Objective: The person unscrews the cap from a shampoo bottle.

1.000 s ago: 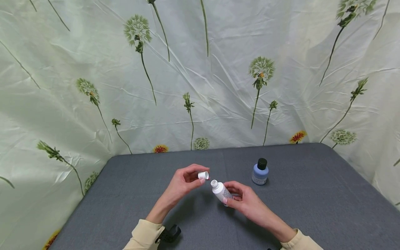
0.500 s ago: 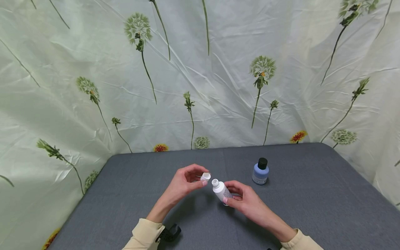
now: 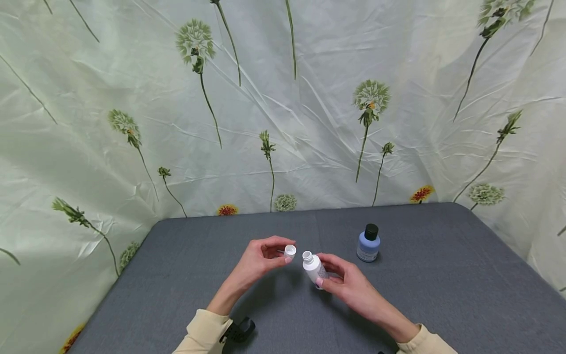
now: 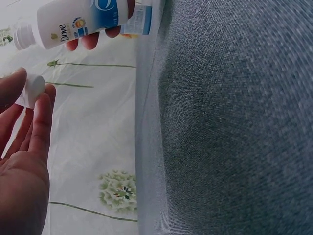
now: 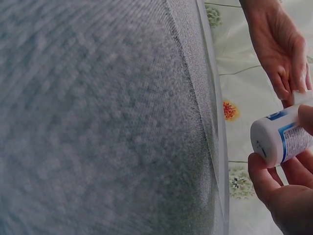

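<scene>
My left hand (image 3: 261, 258) pinches a small white cap (image 3: 290, 251) between thumb and fingers, its hollow side facing up toward the head camera. A white Dove bottle (image 3: 313, 268) with a blue label is gripped in my right hand (image 3: 347, 280), its bare threaded neck tilted up and to the left. Cap and bottle mouth are a short gap apart. In the left wrist view the Dove lettering on the bottle (image 4: 78, 24) shows, with the cap (image 4: 34, 90) below the neck. Small print and the base of the bottle (image 5: 274, 142) appear in the right wrist view.
A blue bottle (image 3: 368, 244) with a black cap stands upright on the grey cloth-covered table (image 3: 199, 260), beyond my right hand. Behind the table hangs a pale curtain (image 3: 309, 123) printed with dandelions. A black wrist strap (image 3: 239, 331) sits at my left sleeve.
The cap has turned in my left fingers, its hollow side going from facing right to facing up. The white bottle has shifted slightly right and become more upright. The blue bottle has stayed put.
</scene>
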{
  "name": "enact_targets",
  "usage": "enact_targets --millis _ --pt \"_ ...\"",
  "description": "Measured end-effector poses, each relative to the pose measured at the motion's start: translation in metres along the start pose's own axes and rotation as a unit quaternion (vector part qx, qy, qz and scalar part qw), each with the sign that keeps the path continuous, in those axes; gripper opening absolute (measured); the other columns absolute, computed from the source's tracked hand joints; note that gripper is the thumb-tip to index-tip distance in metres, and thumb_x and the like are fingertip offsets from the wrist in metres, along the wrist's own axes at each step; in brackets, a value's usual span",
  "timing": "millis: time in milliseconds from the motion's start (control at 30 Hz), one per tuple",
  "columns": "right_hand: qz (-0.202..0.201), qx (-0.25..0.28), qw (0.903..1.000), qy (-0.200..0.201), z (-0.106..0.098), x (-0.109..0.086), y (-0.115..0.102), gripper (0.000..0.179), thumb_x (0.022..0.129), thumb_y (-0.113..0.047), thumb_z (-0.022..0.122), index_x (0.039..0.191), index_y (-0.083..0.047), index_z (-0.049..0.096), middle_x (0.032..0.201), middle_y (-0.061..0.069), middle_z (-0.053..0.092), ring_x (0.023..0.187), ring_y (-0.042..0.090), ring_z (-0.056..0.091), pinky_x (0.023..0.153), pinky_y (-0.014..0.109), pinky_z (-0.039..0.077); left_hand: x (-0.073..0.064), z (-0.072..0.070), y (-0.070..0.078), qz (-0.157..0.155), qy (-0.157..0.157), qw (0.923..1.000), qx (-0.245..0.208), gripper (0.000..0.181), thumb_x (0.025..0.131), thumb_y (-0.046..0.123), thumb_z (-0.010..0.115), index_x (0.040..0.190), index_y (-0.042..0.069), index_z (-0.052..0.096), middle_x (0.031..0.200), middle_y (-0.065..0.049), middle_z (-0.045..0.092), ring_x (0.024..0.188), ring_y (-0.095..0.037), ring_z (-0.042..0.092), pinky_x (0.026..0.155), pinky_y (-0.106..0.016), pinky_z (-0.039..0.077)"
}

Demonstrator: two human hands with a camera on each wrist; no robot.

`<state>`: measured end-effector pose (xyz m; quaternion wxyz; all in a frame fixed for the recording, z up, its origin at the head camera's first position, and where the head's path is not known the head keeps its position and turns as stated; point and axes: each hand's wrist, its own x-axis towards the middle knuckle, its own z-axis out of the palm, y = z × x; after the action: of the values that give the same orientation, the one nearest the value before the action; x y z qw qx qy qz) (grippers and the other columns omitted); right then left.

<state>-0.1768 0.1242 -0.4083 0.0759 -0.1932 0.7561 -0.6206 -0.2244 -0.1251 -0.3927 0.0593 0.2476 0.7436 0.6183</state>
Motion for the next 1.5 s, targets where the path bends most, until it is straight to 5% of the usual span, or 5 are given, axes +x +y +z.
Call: enact_targets --millis 533,1500 --pt "-0.018 0.011 0.9994 0.028 0.000 0.003 0.004 0.047 0.089 -0.008 0.073 0.130 0.004 0.054 0.124 0.019 0.060 0.115 0.030 0.058 0.095 0.030 0.048 0.000 -0.002 -0.004 -0.016 -0.014 0.9994 -0.029 0.034 0.086 0.005 0.075 0.119 0.000 0.066 0.111 -0.014 0.068 0.099 -0.025 0.068 0.082 -0.035 0.055" --pt "-0.022 0.026 0.9994 0.011 0.001 0.002 0.005 0.047 0.090 -0.006 0.071 0.132 0.005 0.051 0.126 0.020 0.060 0.114 0.029 0.059 0.095 0.028 0.047 -0.002 -0.010 -0.012 -0.038 -0.010 0.9984 0.041 0.035 0.087 0.010 0.075 0.121 0.003 0.067 0.114 -0.007 0.067 0.101 -0.022 0.065 0.081 -0.031 0.054"
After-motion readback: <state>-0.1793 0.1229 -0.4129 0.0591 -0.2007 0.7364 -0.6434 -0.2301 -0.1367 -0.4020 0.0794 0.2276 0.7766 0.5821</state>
